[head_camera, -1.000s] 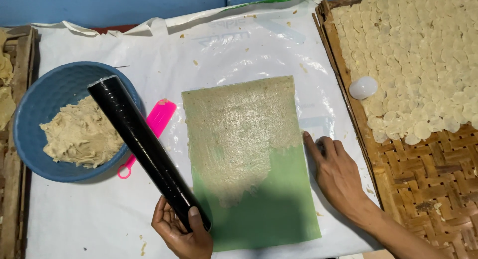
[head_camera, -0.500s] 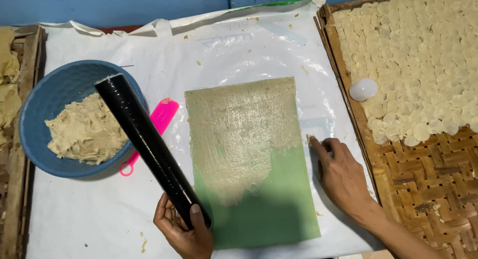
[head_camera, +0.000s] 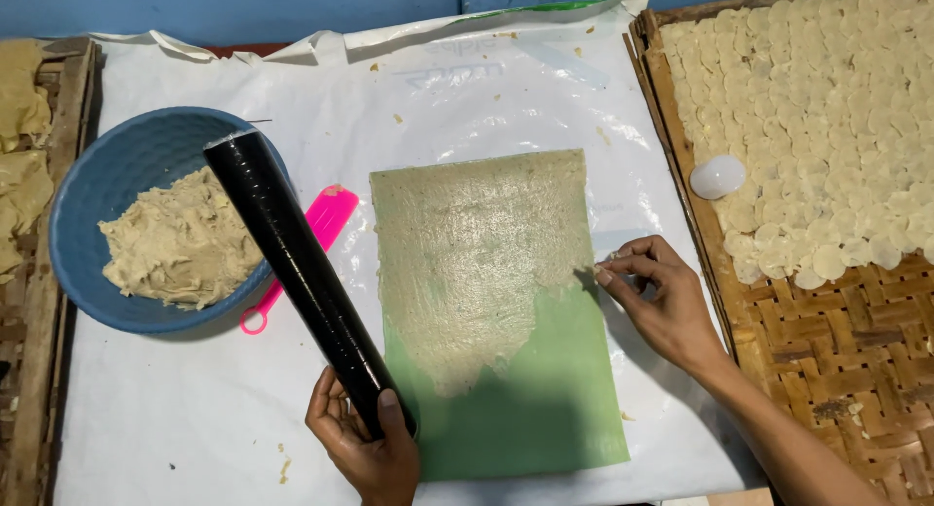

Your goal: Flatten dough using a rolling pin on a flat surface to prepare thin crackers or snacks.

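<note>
Fingers of the left hand (head_camera: 365,438) wrap the black roller (head_camera: 306,272); right hand (head_camera: 662,297) fingers pinch at the green mat's (head_camera: 525,399) edge.

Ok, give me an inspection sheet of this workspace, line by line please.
Surface: white plastic sheet, wrinkled, with scattered crumbs.
Job's things: green mat, its upper part spread with thin dough; black roller, tilted.
Clutter: blue bowl holding dough; pink scraper partly under the roller; small white cap.
Hands: left hand grips the roller's lower end; right hand pinches at the mat's right edge.
Cables: nothing seen.
Surroundings: woven tray covered with pale round discs; blue wall behind.
</note>
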